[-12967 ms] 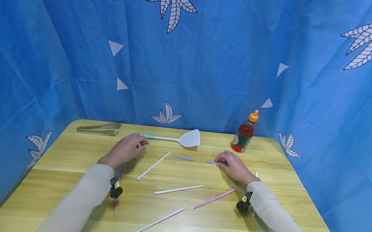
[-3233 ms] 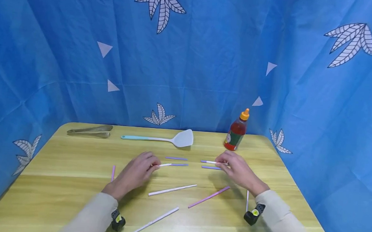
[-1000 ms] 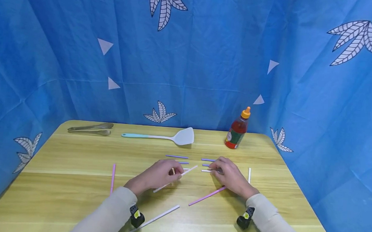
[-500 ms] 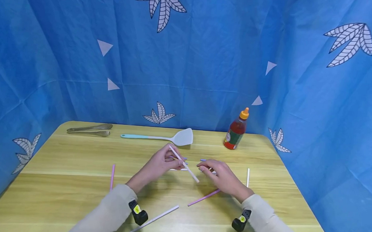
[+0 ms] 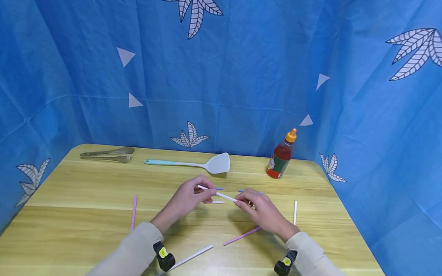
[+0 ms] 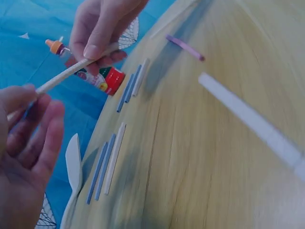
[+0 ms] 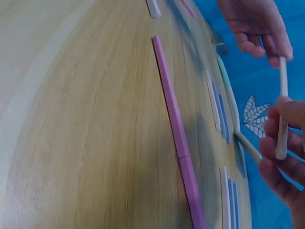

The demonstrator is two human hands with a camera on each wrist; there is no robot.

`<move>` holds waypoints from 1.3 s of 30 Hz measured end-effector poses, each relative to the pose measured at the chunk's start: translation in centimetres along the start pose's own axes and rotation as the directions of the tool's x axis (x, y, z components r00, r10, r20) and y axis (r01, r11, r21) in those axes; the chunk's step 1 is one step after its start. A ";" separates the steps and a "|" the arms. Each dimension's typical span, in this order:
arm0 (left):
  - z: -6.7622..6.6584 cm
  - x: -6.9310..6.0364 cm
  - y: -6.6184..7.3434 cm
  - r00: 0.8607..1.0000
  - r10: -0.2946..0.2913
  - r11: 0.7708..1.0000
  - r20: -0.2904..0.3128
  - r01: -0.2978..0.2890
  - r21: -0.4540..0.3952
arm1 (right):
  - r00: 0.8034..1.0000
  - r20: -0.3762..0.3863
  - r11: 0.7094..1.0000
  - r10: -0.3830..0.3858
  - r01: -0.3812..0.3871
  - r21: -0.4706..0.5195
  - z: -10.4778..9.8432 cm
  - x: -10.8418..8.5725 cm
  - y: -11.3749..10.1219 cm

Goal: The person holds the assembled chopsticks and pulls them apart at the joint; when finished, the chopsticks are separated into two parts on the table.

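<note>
At the table's [image 5: 70,230] near side lies a slanting white stick [image 5: 196,255]. Farther in, left hand [image 5: 189,197] and right hand [image 5: 264,209] each pinch, thumb against fingers, another white stick [image 5: 225,196] above the surface. Beyond, half-blocked, lie short sticks [image 6: 104,168], probably six, then a spatula [image 5: 219,163] and bottle [image 5: 281,158].

Room to pass lies between the turquoise-handled white spatula [image 5: 193,165] and the orange-capped, red-filled bottle [image 5: 280,158]; nearer, a held slim white stick [image 5: 225,196] obstructs.
</note>
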State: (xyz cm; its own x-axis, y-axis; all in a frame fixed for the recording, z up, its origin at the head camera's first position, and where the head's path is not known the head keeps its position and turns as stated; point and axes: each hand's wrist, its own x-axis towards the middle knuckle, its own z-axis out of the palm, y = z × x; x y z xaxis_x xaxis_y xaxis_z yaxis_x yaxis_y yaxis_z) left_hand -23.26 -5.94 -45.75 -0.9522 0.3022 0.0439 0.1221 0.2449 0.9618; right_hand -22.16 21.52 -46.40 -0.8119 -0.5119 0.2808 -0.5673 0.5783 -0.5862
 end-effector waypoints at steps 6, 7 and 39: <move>0.5 -0.5 0.0 0.989 0.112 0.888 0.094 -0.142 0.438 | 1.000 -0.011 0.999 0.014 -0.014 -0.029 0.0 -0.3 0.3; 0.7 -0.7 0.0 0.983 0.140 0.849 0.123 -0.183 0.495 | 1.000 -0.009 1.000 0.014 -0.015 -0.027 0.0 -0.3 0.3; 0.0 -0.7 -2.8 0.929 0.243 0.549 0.280 -0.369 0.750 | 0.996 -0.051 0.961 0.079 -0.089 -0.261 -0.7 -2.9 4.4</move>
State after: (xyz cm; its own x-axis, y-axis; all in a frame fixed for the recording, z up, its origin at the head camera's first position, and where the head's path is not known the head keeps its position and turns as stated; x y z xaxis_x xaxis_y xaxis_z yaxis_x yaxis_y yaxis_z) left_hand -22.98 -6.88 -48.49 -0.7766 0.5978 0.1990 0.6286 0.7138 0.3088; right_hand -22.41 25.95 -49.20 -0.8600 -0.4316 0.2722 -0.5087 0.7675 -0.3902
